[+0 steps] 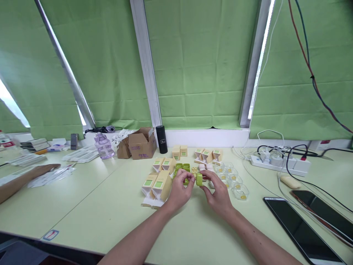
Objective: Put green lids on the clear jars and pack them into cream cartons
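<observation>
In the head view, we see two bare forearms reach up from the bottom edge over a pale green counter (110, 221), slanting inward until the hands nearly meet just right of centre. The left hand (180, 187) comes in from the lower left with its back towards us, fingers curled and thumb and fingertips drawn together in a pinch. We cannot tell whether anything small sits between those tips. The right hand (219, 195) mirrors it from the lower right, wrist bent inward, thumb below and forefinger above, gripping a small green piece (199, 179) by its right side. The piece is held up in front of us, between the two hands, with the left fingertips just beside it.

Around the hands, we find cream boxes (162, 184) with green labels standing left of the left wrist. Green containers (186, 166) sit in a cluster behind the left fingers, and small yellow pieces (194, 170) lie to their right. Clear cups (235, 179), some with yellow at the bottom, spread to the right of the right hand. Farther right are a white power strip (296, 170) and a large dark-screened phone (300, 230). At far left, another person's hand (45, 170) rests near white sheets or packets.
</observation>
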